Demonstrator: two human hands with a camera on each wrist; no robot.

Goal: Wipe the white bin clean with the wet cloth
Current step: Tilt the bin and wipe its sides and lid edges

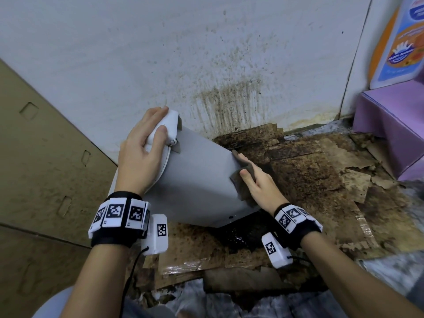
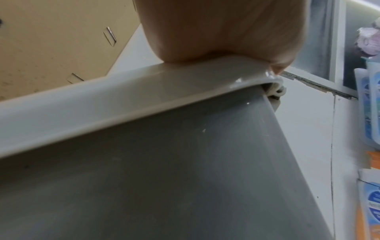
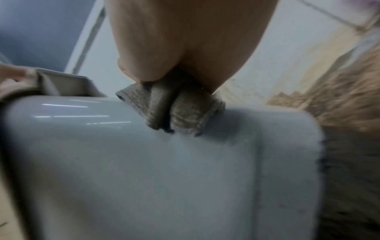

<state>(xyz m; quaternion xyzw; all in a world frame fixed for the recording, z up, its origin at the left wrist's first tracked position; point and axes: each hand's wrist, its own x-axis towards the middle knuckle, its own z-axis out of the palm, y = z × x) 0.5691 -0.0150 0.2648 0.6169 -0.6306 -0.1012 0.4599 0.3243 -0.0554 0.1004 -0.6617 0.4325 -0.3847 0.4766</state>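
The white bin (image 1: 197, 180) is tilted toward me over the stained floor, its grey-white side up. My left hand (image 1: 146, 143) grips the lid end at its upper left corner, fingers curled over the white edge (image 1: 171, 125). In the left wrist view the palm (image 2: 216, 32) sits on the bin's rim (image 2: 123, 100). My right hand (image 1: 254, 182) presses a folded brownish cloth (image 1: 243, 180) against the bin's right edge, thumb on top. The right wrist view shows the cloth (image 3: 180, 112) bunched under the hand (image 3: 185, 40) on the bin wall (image 3: 144, 170).
A stained white wall (image 1: 206, 65) stands behind the bin. Dirty, peeling cardboard sheets (image 1: 321, 180) cover the floor to the right. A tan cabinet with recessed handles (image 1: 46, 157) is on the left, a purple box (image 1: 394, 120) at the right.
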